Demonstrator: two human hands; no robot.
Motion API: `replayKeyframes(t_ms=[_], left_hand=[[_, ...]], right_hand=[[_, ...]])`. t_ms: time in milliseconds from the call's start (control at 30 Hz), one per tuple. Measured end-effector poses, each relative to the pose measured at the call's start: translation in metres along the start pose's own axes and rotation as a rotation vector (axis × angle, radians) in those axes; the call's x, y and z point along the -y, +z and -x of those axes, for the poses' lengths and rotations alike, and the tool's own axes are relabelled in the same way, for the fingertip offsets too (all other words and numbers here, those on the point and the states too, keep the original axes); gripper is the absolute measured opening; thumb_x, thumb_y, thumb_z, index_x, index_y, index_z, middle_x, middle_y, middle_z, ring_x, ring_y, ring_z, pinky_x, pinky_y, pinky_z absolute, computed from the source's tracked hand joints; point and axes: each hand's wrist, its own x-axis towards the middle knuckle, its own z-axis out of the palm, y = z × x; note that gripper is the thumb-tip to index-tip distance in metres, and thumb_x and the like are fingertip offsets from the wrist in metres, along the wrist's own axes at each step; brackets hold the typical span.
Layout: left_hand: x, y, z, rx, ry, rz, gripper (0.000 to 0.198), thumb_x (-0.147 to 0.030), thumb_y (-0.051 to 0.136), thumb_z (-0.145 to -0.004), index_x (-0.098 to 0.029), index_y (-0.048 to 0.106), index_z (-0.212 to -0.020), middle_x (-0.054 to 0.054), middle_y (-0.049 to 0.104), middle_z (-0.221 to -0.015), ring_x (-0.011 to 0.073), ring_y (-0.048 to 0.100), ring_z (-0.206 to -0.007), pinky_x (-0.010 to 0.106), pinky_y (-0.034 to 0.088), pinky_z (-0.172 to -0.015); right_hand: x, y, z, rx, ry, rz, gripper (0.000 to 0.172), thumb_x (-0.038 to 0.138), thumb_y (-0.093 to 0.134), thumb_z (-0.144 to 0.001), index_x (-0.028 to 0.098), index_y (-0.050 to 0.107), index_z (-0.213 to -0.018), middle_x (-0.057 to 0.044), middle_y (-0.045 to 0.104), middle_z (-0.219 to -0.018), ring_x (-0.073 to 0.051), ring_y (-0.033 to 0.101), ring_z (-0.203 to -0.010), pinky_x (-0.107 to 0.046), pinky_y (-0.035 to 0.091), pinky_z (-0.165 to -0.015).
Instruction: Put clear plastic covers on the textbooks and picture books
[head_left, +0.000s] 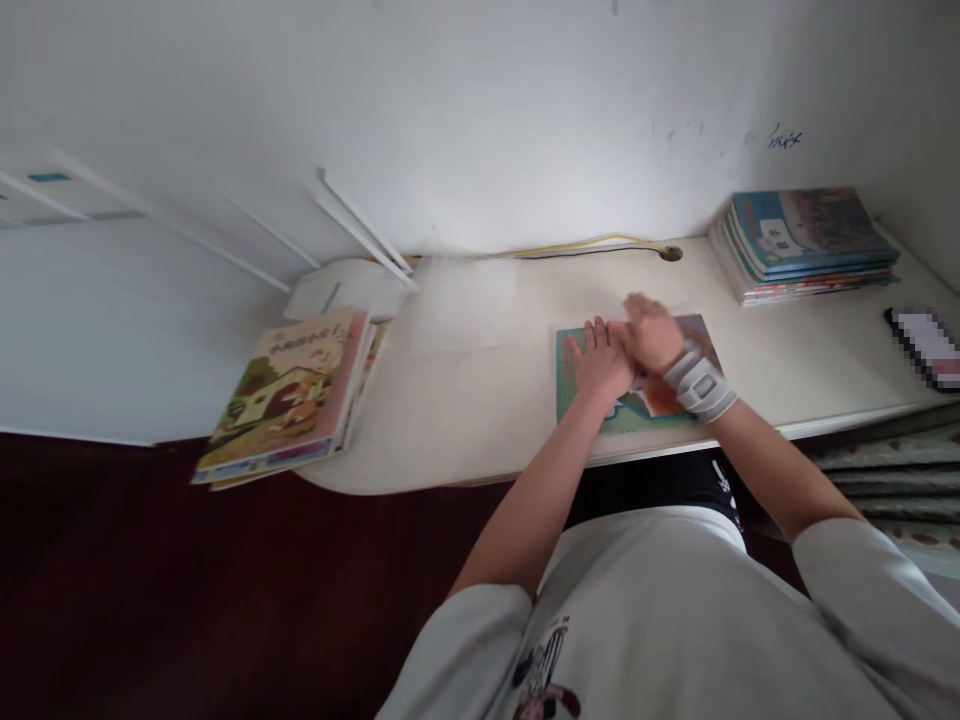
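Observation:
A picture book (578,412) with a green and orange cover lies flat near the front edge of the white desk. My left hand (604,366) rests on its left half, palm down with the fingers apart. Beside it, over the right half, is my right hand (654,334), slightly blurred, its fingers stretched out toward the wall and touching or nearly touching the left hand. A grey watch is strapped round the right wrist. Both hands cover the middle of the book's cover.
A stack of picture books (289,395) overhangs the desk's left end. Another stack of books (817,240) stands at the back right, with a phone (924,345) near it. Cables (592,243) run along the wall into a round hole (671,254) in the desk (465,410).

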Motion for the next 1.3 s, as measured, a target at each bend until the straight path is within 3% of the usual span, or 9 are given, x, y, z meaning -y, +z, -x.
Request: replayKeyframes(t_ms=[67, 133, 400, 733, 933, 1033, 1167, 1300], left_hand=[[0.001, -0.001, 0.001, 0.027, 0.022, -0.018, 0.064, -0.04, 0.03, -0.089, -0.015, 0.017, -0.146, 0.011, 0.017, -0.153, 0.0299, 0.007, -0.141, 0.054, 0.008, -0.112], [0.002, -0.001, 0.002, 0.038, 0.021, -0.017, 0.063, -0.039, 0.029, -0.089, -0.017, 0.015, -0.147, 0.009, 0.016, -0.154, 0.0281, 0.006, -0.142, 0.053, 0.008, -0.112], [0.018, 0.001, 0.001, -0.052, 0.015, 0.058, 0.057, -0.038, 0.02, -0.091, -0.016, 0.027, -0.144, 0.009, 0.023, -0.152, 0.0312, 0.015, -0.14, 0.052, 0.013, -0.111], [0.047, -0.004, 0.0, -0.029, -0.113, 0.105, 0.062, -0.045, 0.014, -0.091, -0.016, 0.027, -0.144, 0.009, 0.021, -0.152, 0.0304, 0.015, -0.14, 0.051, 0.015, -0.111], [0.064, 0.0, 0.002, -0.143, -0.263, 0.124, 0.066, -0.04, 0.019, -0.091, 0.003, 0.026, -0.14, 0.023, 0.027, -0.147, 0.0306, 0.021, -0.138, 0.045, 0.017, -0.112], [0.065, 0.001, 0.004, -0.225, -0.285, 0.159, 0.06, -0.036, 0.026, -0.09, 0.004, 0.039, -0.133, 0.027, 0.033, -0.143, 0.0314, 0.024, -0.137, 0.045, 0.019, -0.111], [0.074, 0.0, 0.001, -0.35, -0.258, 0.457, 0.04, -0.031, 0.038, -0.087, -0.011, 0.058, -0.115, 0.018, 0.046, -0.137, 0.0266, 0.036, -0.132, 0.043, 0.027, -0.108], [0.084, -0.002, -0.009, -0.455, -0.261, 0.779, 0.033, -0.031, 0.046, -0.083, -0.015, 0.06, -0.108, 0.012, 0.064, -0.108, 0.0208, 0.058, -0.104, 0.035, 0.044, -0.092]], right_hand=[[0.02, 0.012, 0.005, 0.045, -0.096, -0.104, 0.048, 0.035, 0.022, -0.097, 0.011, 0.053, -0.125, -0.013, 0.052, -0.132, -0.022, 0.043, -0.126, -0.04, 0.031, -0.104], [0.023, 0.02, 0.01, 0.092, -0.12, -0.147, 0.051, 0.037, 0.017, -0.097, 0.014, 0.049, -0.13, -0.01, 0.05, -0.136, -0.02, 0.04, -0.129, -0.04, 0.03, -0.106], [-0.006, 0.022, 0.018, 0.226, -0.057, 0.025, 0.063, 0.053, 0.021, -0.094, 0.013, 0.037, -0.14, -0.014, 0.033, -0.146, -0.03, 0.027, -0.136, -0.049, 0.02, -0.109], [-0.072, 0.007, 0.041, 0.176, 0.189, 0.166, 0.06, 0.051, 0.027, -0.092, 0.018, 0.036, -0.14, -0.013, 0.033, -0.147, -0.03, 0.028, -0.135, -0.047, 0.025, -0.105], [-0.073, 0.007, 0.045, 0.154, 0.244, 0.214, 0.055, 0.046, 0.028, -0.093, 0.016, 0.039, -0.139, -0.013, 0.034, -0.146, -0.031, 0.028, -0.135, -0.052, 0.025, -0.105], [-0.062, 0.005, 0.043, 0.083, 0.164, 0.292, 0.049, 0.036, 0.029, -0.094, 0.013, 0.043, -0.135, -0.015, 0.037, -0.144, -0.032, 0.028, -0.135, -0.058, 0.018, -0.105], [-0.05, 0.005, 0.035, 0.054, -0.047, 0.309, 0.044, 0.017, 0.027, -0.092, 0.01, 0.046, -0.132, -0.015, 0.042, -0.141, -0.029, 0.033, -0.132, -0.059, 0.017, -0.105], [-0.044, 0.009, 0.021, 0.05, -0.132, 0.264, 0.043, 0.022, 0.028, -0.094, 0.009, 0.046, -0.13, -0.016, 0.047, -0.137, -0.028, 0.036, -0.131, -0.057, 0.018, -0.105]])
